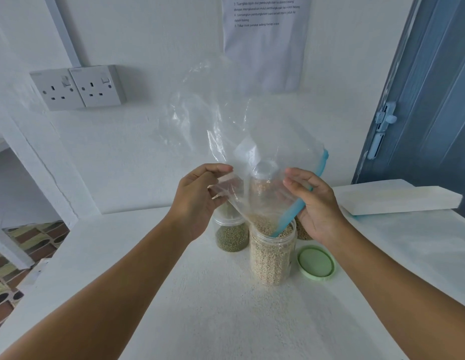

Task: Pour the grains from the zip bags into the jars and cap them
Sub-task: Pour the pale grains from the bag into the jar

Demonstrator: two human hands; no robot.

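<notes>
Centre of the frame: a clear zip bag (241, 141) with a blue zip strip (296, 209) is held inverted above an uncapped clear jar (272, 253), its open corner dipping into the jar mouth and pale grains (262, 222) gathered in the lower corner of the bag. The jar stands on the white worktop (200, 307) and is filled with pale grains almost to its rim. Left hand (197, 201), left of the jar: its grip is a pinch, thumb and curled fingers closed on the plastic near the bag's lower edge. Right hand (317, 203), right of the jar: its grip is curled round the zip-strip side of the bag, fingers on the plastic. A pale green lid (316, 262) lies flat on the worktop just beside the jar, at its lower right. Behind the jar to the left stands a second jar (230, 235) holding dark green grains; behind the right hand a third jar (301, 231) of pale grains is mostly hidden. Upper left of the frame: a double wall socket (78, 87). Top centre: a printed sheet (265, 35) on the wall. Right: a folded white paper (398, 198) on the worktop and a blue door (429, 100).
</notes>
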